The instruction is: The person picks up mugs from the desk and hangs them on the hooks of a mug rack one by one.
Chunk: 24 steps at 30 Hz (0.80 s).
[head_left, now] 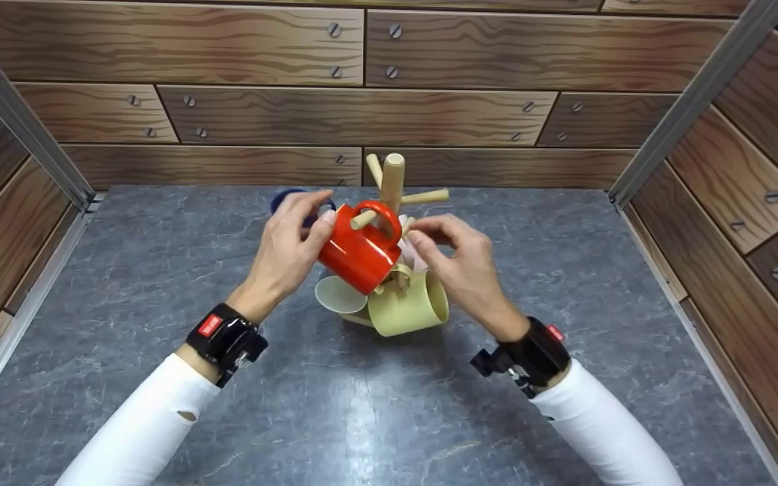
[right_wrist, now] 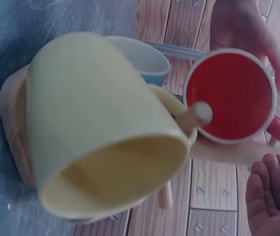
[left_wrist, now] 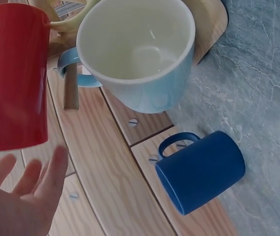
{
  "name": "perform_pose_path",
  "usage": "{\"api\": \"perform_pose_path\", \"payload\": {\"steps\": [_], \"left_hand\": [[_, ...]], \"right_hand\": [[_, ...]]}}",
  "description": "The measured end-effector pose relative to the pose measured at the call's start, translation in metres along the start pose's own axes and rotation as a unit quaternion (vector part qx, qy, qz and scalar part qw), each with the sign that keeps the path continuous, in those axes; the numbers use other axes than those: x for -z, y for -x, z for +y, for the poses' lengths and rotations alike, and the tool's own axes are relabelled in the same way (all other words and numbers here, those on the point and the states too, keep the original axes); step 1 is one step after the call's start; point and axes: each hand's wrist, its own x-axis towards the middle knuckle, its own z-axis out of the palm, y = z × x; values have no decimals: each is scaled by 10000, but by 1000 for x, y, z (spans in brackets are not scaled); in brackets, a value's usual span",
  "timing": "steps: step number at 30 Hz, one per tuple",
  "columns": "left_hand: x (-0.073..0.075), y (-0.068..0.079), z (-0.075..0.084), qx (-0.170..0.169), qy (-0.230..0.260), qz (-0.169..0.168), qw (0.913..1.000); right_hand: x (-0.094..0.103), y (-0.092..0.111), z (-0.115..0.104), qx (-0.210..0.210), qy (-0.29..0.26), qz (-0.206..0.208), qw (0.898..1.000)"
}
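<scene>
A red mug (head_left: 362, 253) hangs tilted by its handle on a peg of a wooden mug tree (head_left: 393, 179). Beside its left side is my left hand (head_left: 284, 243); in the left wrist view the fingers (left_wrist: 56, 169) extend just off the mug's rim, holding nothing. My right hand (head_left: 463, 263) is on the other side of the post, its thumb and index tips close together. The right wrist view shows its fingers (right_wrist: 272, 189) loosely bent near the post, with nothing between them. Below hangs a pale yellow mug (head_left: 406, 307), its handle over a lower peg.
A light blue mug (left_wrist: 144, 64) with a white inside hangs on another low peg. On the grey tabletop (head_left: 159, 310), a dark blue mug (left_wrist: 201, 172) lies on its side behind my left hand. A pale pink mug (head_left: 410, 251) is partly hidden. Wood-patterned walls (head_left: 261, 115) enclose the table.
</scene>
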Motion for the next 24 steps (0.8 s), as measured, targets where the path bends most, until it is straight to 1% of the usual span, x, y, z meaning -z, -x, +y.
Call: {"api": "perform_pose_path", "payload": {"steps": [3, 5, 8, 10, 13, 17, 21, 24], "left_hand": [[2, 2, 3, -462, -24, 532, 9975], [3, 3, 7, -838, -85, 899, 9924], [3, 2, 12, -1431, -109, 1383, 9799], [4, 1, 16, -1820, -64, 1573, 9706], [3, -1, 20, -2310, -4, 1657, 9587], [0, -1, 24, -2778, -7, 1540, 9482], [-5, 0, 26, -3123, -96, 1386, 9398], [-8, 0, 27, -3292, -218, 1305, 9350]], "right_hand": [[7, -1, 3, -113, -67, 279, 9995], [11, -2, 4, -235, -107, 467, 9986], [16, -5, 6, -359, -127, 721, 9967], [19, -7, 8, -378, -104, 829, 9958], [20, -10, 11, -327, -105, 898, 9954], [20, -15, 16, -182, -66, 869, 9960], [20, -19, 19, 46, 150, 792, 9967], [20, -21, 19, 186, 235, 781, 9965]]}}
